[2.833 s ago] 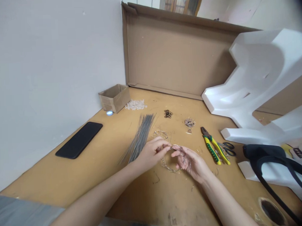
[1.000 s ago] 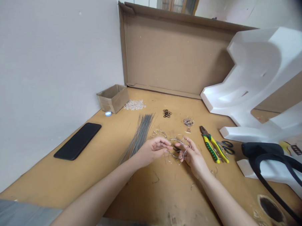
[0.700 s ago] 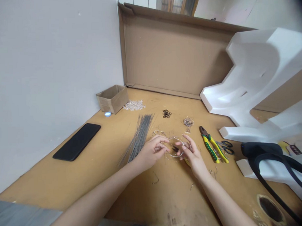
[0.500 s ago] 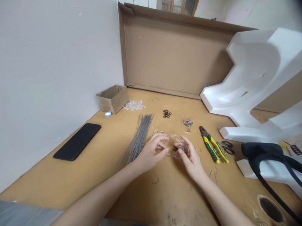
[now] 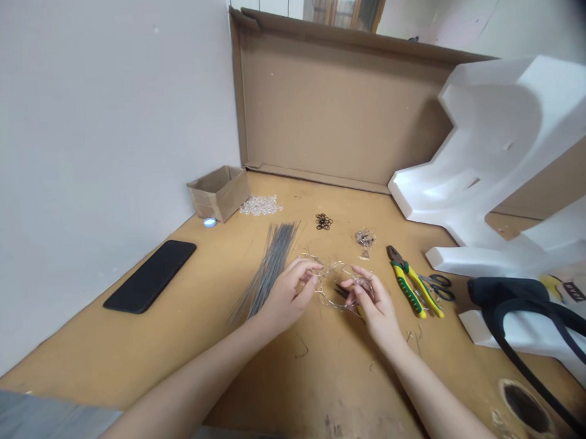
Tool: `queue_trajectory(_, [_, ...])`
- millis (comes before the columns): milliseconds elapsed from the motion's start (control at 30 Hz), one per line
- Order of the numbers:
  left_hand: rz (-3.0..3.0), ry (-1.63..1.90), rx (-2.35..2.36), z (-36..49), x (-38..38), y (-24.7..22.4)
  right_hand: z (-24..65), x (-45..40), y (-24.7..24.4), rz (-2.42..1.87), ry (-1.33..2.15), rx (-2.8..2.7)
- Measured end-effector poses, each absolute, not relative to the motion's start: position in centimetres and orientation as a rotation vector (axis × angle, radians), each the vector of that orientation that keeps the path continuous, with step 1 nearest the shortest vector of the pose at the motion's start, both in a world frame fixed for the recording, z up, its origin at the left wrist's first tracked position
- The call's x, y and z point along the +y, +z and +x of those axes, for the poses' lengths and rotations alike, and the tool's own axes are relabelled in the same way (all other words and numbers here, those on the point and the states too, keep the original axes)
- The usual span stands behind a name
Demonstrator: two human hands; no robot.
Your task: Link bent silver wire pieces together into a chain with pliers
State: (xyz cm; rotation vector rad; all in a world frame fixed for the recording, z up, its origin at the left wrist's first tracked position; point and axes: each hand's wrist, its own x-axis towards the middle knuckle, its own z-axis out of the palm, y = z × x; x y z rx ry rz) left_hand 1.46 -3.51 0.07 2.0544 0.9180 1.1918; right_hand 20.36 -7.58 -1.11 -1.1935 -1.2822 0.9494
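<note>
Between my hands is a loose ring of thin silvery wire (image 5: 333,304) with small clear bits on it. My left hand (image 5: 292,289) pinches the left side of the ring between thumb and fingers. On its right side, my right hand (image 5: 373,304) has its fingers curled round the wire. A dark-tipped tool (image 5: 342,291) shows beside the right fingers; most of it is hidden, and I cannot tell if the hand grips it. A bundle of straight grey wires (image 5: 274,262) lies just left of my left hand.
Yellow-green pliers (image 5: 411,282) and scissors (image 5: 441,285) lie to the right, near white foam (image 5: 493,126). Behind are black rings (image 5: 324,221), a wire coil (image 5: 365,236), clear pieces (image 5: 261,205) and a small cardboard box (image 5: 219,193). A black phone (image 5: 150,276) lies left.
My left fingers, apart before, have closed on the left side of the wire ring. My right fingers have curled in further, and more of the dark-tipped tool shows below them.
</note>
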Motion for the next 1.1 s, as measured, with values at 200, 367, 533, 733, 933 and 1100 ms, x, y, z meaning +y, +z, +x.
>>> queue_trajectory(200, [2.587, 1.051, 0.994, 1.6, -3.9, 0.6, 20.0, -7.9, -1.6, -1.227, 0.942, -1.354])
queue_trajectory(367, [2.739, 0.806, 1.073, 2.0, -4.0, -0.2, 19.6, -8.5, -2.3, -1.271, 0.871, -1.473])
queue_trajectory(533, [2.683, 0.727, 1.003, 2.1, -4.0, -0.9, 19.8, -8.5, -2.8, -1.311, 0.798, -1.568])
queue_trajectory(733, [2.382, 0.907, 0.902, 1.9, -3.9, -0.4, 20.3, -7.9, -2.6, -1.303, 0.882, -1.474])
queue_trajectory(933, [2.009, 1.046, 0.935, 1.9, -3.5, -0.3, 20.3, -7.8, -1.8, -1.257, 1.010, -1.412])
queue_trajectory(1100, [1.723, 0.865, 0.891, 2.1, -3.6, -0.2, 20.2, -7.8, -1.2, -1.222, 1.211, -1.410])
